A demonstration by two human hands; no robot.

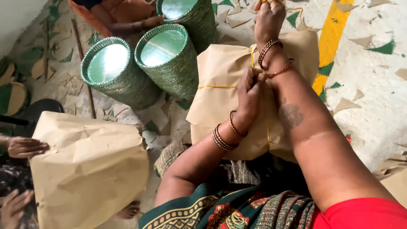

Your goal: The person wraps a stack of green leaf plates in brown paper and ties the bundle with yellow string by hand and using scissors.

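A bundle wrapped in brown paper point(220, 80) lies in front of me, bound with thin yellow string point(216, 87). My left hand point(249, 95) rests on top of the bundle with its fingers closed on the string where the strands cross. My right hand point(268, 19) is raised beyond the bundle's far edge, closed on a strand of yellow string pulled taut upward. Both wrists carry bangles.
Tall stacks of green-rimmed disposable plates point(167, 53) stand left of the bundle, with another stack point(111, 68) beside and one point(186, 12) behind. Another person's hands point(25, 147) hold a second brown paper parcel point(89, 169) at lower left. Paper scraps litter the floor; a yellow stripe point(333, 38) runs right.
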